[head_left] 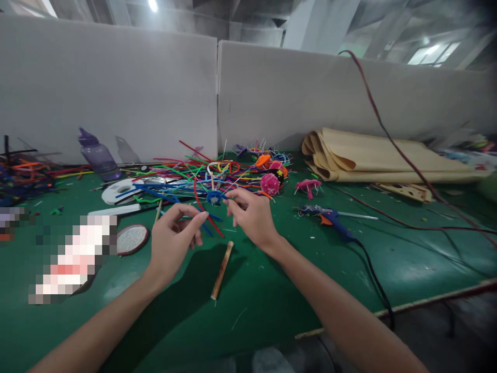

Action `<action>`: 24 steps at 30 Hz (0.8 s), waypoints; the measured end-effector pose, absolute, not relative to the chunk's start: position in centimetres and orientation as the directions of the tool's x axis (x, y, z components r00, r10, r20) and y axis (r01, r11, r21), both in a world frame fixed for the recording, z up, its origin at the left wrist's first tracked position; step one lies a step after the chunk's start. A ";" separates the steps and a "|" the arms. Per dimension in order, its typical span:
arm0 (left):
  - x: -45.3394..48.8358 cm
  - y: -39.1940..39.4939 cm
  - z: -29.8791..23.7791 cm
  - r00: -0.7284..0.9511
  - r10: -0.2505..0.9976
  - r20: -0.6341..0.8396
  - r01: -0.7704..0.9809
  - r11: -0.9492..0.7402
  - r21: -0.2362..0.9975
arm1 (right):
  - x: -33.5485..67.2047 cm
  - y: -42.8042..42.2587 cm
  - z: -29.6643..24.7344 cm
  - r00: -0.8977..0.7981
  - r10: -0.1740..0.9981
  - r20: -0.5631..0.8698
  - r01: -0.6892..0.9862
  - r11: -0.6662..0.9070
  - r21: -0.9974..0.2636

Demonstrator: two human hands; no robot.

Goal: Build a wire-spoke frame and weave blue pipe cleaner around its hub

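Thin, bright stems [186, 178] tangle across a glossy green tabletop [272, 311], where the right hand [252, 217] pinches a small, round blue coil [213, 197] at the tangle's near edge; the left hand [171, 241] half-curls nearby (whether it grips anything, one cannot tell). A translucent purple bottle [99, 155] stands beyond, contents unclear.

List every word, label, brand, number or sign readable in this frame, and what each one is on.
None can be read.
Pixelated patch: masked, so any print is unreadable.
Bottle and glue gun: no legible marking.
Blue piece at the right hand: too small to tell.
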State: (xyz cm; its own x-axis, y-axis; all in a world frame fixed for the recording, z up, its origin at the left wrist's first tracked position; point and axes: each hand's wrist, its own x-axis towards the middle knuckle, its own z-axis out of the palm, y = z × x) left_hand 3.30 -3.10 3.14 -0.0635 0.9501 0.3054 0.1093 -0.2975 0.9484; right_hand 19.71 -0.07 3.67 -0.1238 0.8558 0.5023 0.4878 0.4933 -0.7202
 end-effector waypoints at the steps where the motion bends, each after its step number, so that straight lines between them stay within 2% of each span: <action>1: 3.3 -3.2 3.3 -0.054 0.944 0.325 0.124 -0.316 0.940 | 19.8 -0.1 3.7 -0.143 0.852 0.504 0.514 0.499 -0.698; 9: 2.4 -2.3 3.1 0.058 0.944 0.324 0.204 -0.329 0.922 | 20.0 -0.5 4.2 -0.267 0.804 0.531 0.650 0.557 -0.517; 15: 2.1 -2.1 3.3 0.121 0.948 0.294 0.209 -0.314 0.926 | 20.1 -0.5 4.2 -0.277 0.808 0.520 0.660 0.553 -0.509; 20: 2.2 -2.3 3.4 0.088 0.953 0.289 0.183 -0.301 0.936 | 19.9 -0.5 4.1 -0.282 0.809 0.515 0.663 0.553 -0.505; 24: 2.3 -2.3 3.1 0.066 0.950 0.306 0.228 -0.313 0.922 | 19.8 -0.5 4.0 -0.300 0.808 0.507 0.659 0.560 -0.502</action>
